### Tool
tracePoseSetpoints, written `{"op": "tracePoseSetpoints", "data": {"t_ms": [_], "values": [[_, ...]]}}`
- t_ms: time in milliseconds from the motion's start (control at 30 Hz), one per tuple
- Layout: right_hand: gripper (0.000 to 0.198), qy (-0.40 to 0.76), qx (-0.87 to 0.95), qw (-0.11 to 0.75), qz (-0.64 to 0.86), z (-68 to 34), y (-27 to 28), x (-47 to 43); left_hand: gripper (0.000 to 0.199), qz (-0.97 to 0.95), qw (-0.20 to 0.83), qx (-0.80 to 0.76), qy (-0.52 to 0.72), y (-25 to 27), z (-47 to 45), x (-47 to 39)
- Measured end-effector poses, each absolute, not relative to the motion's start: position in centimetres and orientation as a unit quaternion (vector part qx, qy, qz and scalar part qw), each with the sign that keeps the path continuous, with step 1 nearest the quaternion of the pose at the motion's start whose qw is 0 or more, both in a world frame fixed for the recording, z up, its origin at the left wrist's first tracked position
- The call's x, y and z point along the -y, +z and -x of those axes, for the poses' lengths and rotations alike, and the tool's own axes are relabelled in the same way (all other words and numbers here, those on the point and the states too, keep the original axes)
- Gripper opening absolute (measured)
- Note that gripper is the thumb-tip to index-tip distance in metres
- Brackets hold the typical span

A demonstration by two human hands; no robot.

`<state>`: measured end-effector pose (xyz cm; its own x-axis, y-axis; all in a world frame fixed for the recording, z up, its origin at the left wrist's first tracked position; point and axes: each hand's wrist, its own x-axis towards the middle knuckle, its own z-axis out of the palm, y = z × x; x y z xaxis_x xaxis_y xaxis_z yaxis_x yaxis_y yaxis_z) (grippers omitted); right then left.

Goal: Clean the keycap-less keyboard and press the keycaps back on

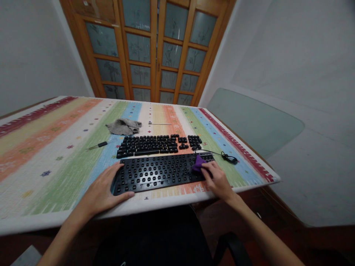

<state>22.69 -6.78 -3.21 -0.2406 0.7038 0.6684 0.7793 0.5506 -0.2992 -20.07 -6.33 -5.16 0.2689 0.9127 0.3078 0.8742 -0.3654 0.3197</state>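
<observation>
A black keyboard base (pixel 158 170) with its keycaps off lies along the table's front edge. My left hand (pixel 104 188) grips its left end, thumb along the front edge and fingers at the back corner. Pinched in my right hand (pixel 217 179) is a purple cloth (pixel 198 163), which rests on the right part of the base. Just behind the base, the loose black keycaps (pixel 151 145) are laid out in keyboard order. The keyboard's cable (pixel 229 158) is bundled on the table at the right.
A crumpled grey cloth (pixel 124 126) lies farther back. Left of the keycaps is a small black-handled tool (pixel 102 144); a thin wire-like tool (pixel 159 123) lies behind them. The striped tablecloth (pixel 66 155) covers the table. A black chair (pixel 233 247) stands below the front edge.
</observation>
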Motion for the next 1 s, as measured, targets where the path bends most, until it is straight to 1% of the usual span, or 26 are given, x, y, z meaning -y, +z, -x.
{"op": "tracePoseSetpoints", "data": {"t_ms": [167, 233, 267, 333, 433, 500, 533, 600, 667, 767, 900, 1000], "values": [[0.025, -0.119, 0.857, 0.298, 0.403, -22.1, -4.2, 7.2, 0.099, -0.795, 0.042, -0.56, 0.227, -5.4, 20.2, 6.3], [0.029, -0.124, 0.87, 0.273, 0.392, -22.1, -4.3, 7.3, 0.098, -0.796, 0.04, -0.559, 0.228, -5.4, 20.2, 6.3], [0.029, -0.11, 0.869, 0.273, 0.398, -22.1, -4.2, 7.4, 0.098, -0.796, 0.04, -0.559, 0.228, -5.4, 20.2, 6.4], [0.025, -0.053, 0.844, 0.301, 0.441, -22.1, -4.1, 7.3, 0.099, -0.797, 0.042, -0.559, 0.226, -5.3, 20.2, 6.4], [0.017, 0.077, 0.759, 0.374, 0.527, -22.5, -3.8, 6.8, 0.1, -0.796, 0.043, -0.56, 0.227, -5.4, 20.2, 6.4], [0.019, 0.143, 0.686, 0.43, 0.569, -23.0, -3.7, 6.5, 0.1, -0.795, 0.042, -0.561, 0.227, -5.4, 20.2, 6.3], [0.021, 0.157, 0.653, 0.458, 0.583, -23.1, -3.6, 6.4, 0.1, -0.794, 0.041, -0.562, 0.226, -5.4, 20.2, 6.3], [0.023, 0.133, 0.608, 0.505, 0.598, -23.3, -3.6, 6.6, 0.1, -0.794, 0.04, -0.564, 0.221, -5.4, 20.2, 6.3], [0.02, 0.056, 0.617, 0.515, 0.592, -23.2, -3.5, 7.2, 0.099, -0.796, 0.04, -0.563, 0.219, -5.3, 20.2, 6.4], [0.014, -0.062, 0.718, 0.456, 0.522, -22.6, -3.6, 8.3, 0.098, -0.798, 0.04, -0.559, 0.223, -5.1, 20.1, 6.5], [0.024, -0.157, 0.834, 0.327, 0.416, -22.3, -3.7, 9.2, 0.097, -0.798, 0.04, -0.554, 0.234, -5.0, 20.0, 6.5], [0.025, -0.199, 0.876, 0.249, 0.362, -22.9, -3.4, 9.3, 0.098, -0.797, 0.043, -0.557, 0.229, -4.9, 20.0, 6.5]]}}
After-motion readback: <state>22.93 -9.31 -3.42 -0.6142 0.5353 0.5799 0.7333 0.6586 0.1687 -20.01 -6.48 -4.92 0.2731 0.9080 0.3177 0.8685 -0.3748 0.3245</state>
